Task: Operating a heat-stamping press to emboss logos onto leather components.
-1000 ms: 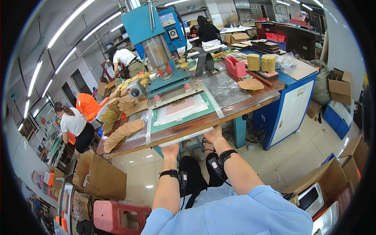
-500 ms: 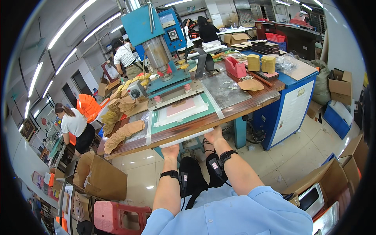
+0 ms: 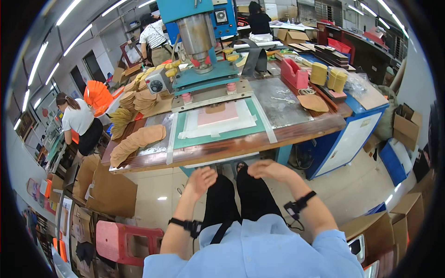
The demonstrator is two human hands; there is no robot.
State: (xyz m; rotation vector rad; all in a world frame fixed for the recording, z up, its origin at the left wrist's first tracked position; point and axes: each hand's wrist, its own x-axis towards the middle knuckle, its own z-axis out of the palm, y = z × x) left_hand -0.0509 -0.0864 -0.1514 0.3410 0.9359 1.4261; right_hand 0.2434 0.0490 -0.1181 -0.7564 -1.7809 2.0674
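My left hand (image 3: 201, 180) is in the air above my lap, just short of the table's front edge, its fingers stretched out and holding nothing. Level with it, my right hand (image 3: 270, 170) is also open and empty, fingers pointing left. Beyond them stands a wooden-edged worktable (image 3: 296, 137) with a teal press machine (image 3: 204, 76) on it. Below the press head lies a pink sheet (image 3: 220, 116) on a taped white sheet (image 3: 248, 121) and a green mat (image 3: 185, 141). A small brown piece (image 3: 214, 109) rests on the pink sheet, partly under the press. A white panel (image 3: 222, 160) shows beneath the table edge.
Overlapping tan cut pieces (image 3: 139, 142) lie at the table's left, with more stacks (image 3: 139, 102) behind. At right are a red tape dispenser (image 3: 294, 74), yellow rolls (image 3: 319, 73) and a blue cabinet (image 3: 343, 143). A red stool (image 3: 111, 241) and cardboard boxes (image 3: 113, 190) stand lower left.
Both my hands have let go of the white panel's edge under the table and drawn back toward me. My view has shifted, with the table's things lying slightly differently in it.
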